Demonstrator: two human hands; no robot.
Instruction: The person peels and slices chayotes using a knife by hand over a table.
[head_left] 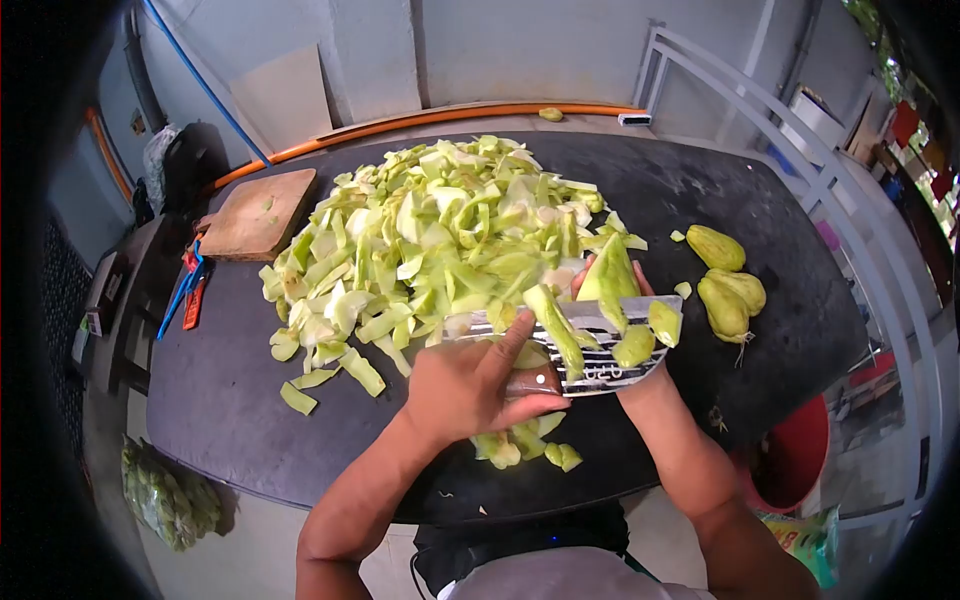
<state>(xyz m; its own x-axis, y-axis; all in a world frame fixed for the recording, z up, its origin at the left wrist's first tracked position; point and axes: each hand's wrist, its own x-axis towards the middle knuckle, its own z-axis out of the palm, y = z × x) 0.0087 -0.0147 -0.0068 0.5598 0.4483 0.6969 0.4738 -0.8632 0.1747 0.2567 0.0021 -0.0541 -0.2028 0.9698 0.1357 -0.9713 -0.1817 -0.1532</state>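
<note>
My left hand (475,385) grips the brown handle of a wide cleaver (610,375), index finger stretched along the blade. Several green slices, such as a long chayote slice (556,332), lie on or cling to the blade. Behind the cleaver, my right hand (650,385) is mostly hidden; its fingertips show around a cut chayote piece (607,278). Beyond both hands rises a large heap of cut chayote (430,230). A few more slices (520,440) lie below the blade, near the table's front edge.
Whole chayotes (725,300) sit on the dark table (800,350) at the right. A wooden board (262,215) and a blue-handled tool (182,295) lie at the left. A red bucket (800,455) and metal railing (850,210) stand right; a bag of produce (168,490) sits on the floor.
</note>
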